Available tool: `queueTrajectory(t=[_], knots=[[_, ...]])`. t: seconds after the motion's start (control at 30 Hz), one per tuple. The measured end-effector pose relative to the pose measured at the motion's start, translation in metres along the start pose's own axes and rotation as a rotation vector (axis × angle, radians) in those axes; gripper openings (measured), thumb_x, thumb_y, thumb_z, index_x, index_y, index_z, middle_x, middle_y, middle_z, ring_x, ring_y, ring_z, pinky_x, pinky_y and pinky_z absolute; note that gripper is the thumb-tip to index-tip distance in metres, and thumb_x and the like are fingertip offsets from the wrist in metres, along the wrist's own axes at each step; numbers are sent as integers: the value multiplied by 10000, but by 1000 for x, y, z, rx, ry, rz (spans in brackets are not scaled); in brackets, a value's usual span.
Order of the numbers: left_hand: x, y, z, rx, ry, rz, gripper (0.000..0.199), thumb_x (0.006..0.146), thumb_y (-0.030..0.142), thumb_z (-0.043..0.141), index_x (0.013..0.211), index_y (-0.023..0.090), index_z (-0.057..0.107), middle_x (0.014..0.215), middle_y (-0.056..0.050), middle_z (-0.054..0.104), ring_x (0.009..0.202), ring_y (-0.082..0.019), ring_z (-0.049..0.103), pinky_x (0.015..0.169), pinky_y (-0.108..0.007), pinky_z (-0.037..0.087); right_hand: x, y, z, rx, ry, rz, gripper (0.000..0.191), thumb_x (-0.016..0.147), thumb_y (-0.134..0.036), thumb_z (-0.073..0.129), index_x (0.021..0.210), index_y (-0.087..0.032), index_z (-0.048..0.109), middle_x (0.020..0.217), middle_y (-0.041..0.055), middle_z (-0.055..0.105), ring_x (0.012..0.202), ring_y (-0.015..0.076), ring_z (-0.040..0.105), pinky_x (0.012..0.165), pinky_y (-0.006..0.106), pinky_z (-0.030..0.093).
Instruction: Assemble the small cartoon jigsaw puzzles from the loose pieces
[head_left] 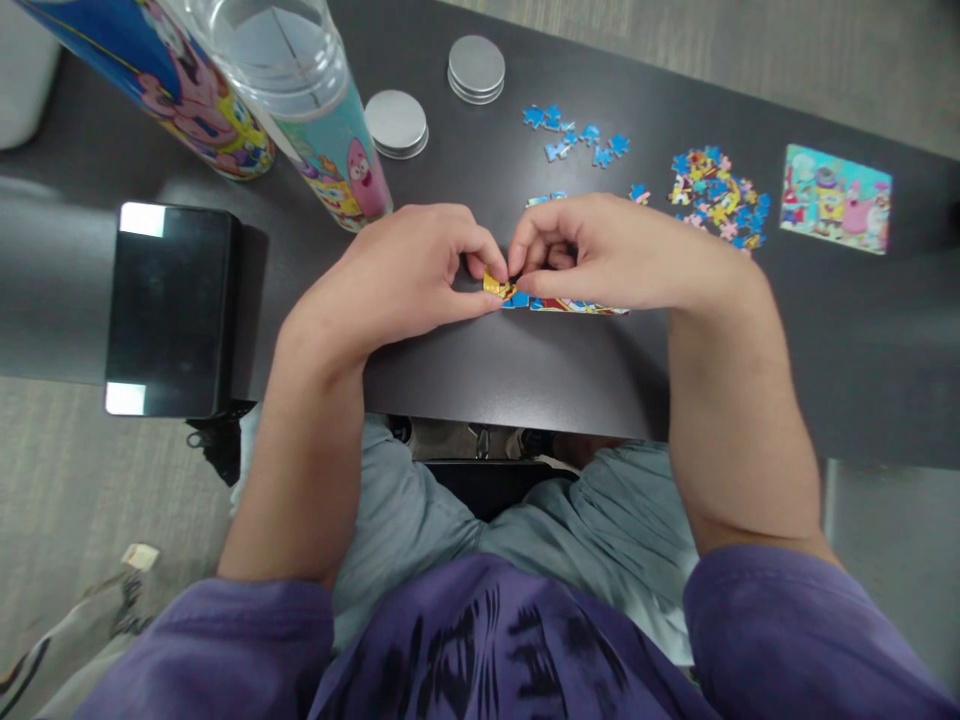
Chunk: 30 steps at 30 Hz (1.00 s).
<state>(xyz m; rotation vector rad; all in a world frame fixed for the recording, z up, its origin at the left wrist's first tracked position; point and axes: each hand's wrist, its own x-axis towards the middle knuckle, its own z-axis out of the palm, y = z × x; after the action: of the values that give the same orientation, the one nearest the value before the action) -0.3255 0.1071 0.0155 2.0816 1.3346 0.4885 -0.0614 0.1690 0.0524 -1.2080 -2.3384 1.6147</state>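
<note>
- Dark tabletop (480, 370) under everything, with pale grey floor (750, 50) past the far edge.
- Left hand (420, 265) in a narrow pinch, thumb and forefinger closed on a yellow piece (493, 287), held between both sets of fingertips.
- Right hand (600, 250) curled just beside, thumb and forefinger close together at the same piece; cannot tell whether gripping or merely steadying.
- Right below the pinch, a blue piece (516, 301), then a colourful strip (577, 307) running out beneath the right hand.
- For a clean fit: keep the yellow piece level, match tab to socket before pressing, brace the neighbour, push straight down; avoid twisting, for fear of bent tabs.
- Hidden: outline of the yellow piece behind fingertips, much of the strip under the right hand, and most of a printed section (547, 198) peeking past the knuckles. Joins too small to confirm.
- Farther out, loose blue pieces (590, 133), a lone piece (639, 194), a mixed pile (709, 185), then a picture card (836, 205).
- Leftward, two metal lids (477, 66), a clear jar (330, 150), a printed container (202, 100) cut off at the top, and a black box (171, 310).
</note>
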Motion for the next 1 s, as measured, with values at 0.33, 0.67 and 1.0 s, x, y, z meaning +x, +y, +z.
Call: queueTrajectory(t=[0.33, 0.67, 1.0], knots=[[1, 1, -1, -6, -21, -18, 243, 977, 460, 944, 1196, 368, 998, 1089, -13, 848, 890, -223, 688, 814, -431, 440, -1, -6, 1, -12, 18, 92, 253, 927, -98, 969, 1018, -279, 816, 795, -55, 797, 674, 156, 650, 611, 303, 457], [1, -2, 1, -33, -17, -27, 258, 981, 565, 937, 1170, 397, 986, 992, -14, 830, 955, -258, 728, 811, -433, 467, -1, -5, -1, -56, 17, 62, 289, 930, -53, 987, 1027, -269, 820, 853, -64, 838, 702, 133, 671, 623, 276, 480], [0, 1, -4, -67, -23, -27, 273, 966, 593, 937, 1152, 405, 1002, 1034, -26, 861, 950, -269, 718, 756, -435, 450, -9, -8, -11, -27, 77, 70, 273, 956, -309, 1104, 977, -304, 832, 831, -1, 819, 758, 233, 685, 648, 388, 471]])
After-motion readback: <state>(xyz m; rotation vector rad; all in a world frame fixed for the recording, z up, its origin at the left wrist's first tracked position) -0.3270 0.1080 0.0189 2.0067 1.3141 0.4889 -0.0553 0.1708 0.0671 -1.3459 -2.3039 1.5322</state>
